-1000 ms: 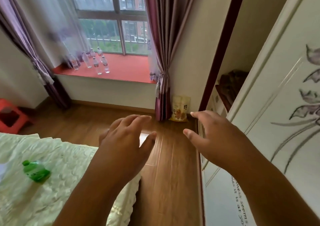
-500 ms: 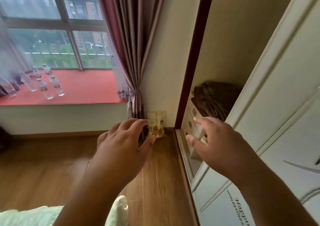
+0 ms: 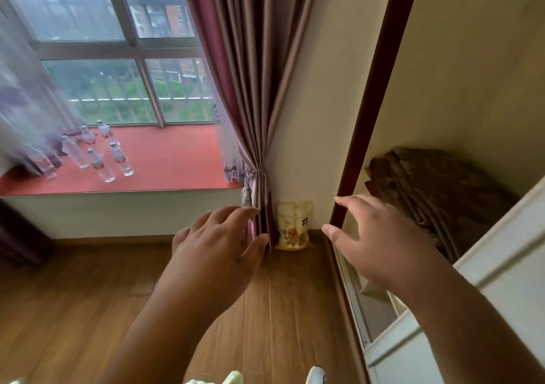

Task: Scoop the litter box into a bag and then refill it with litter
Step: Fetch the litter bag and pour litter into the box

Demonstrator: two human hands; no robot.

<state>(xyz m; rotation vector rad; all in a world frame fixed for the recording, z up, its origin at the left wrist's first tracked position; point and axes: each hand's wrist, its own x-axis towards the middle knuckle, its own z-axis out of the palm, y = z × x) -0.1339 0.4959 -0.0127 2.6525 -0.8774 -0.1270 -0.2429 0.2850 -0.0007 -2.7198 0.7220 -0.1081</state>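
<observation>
A yellow litter bag with cartoon animals printed on it stands upright on the wooden floor in the corner, against the wall and next to the tied curtain. My left hand reaches forward with relaxed fingers, holding nothing, just left of the bag. Right of the bag, my right hand is stretched out with fingers spread and empty, in front of the dark wardrobe frame. No litter box or scoop is in view.
A tied mauve curtain hangs in the corner. Several clear water bottles stand on the red window sill. An open wardrobe on the right holds folded brown cloth. Wooden floor spreads out on the left.
The view has moved forward and turned right toward the corner; the bed has dropped out of sight and the yellow bag is much closer. Both hands stay outstretched and empty.
</observation>
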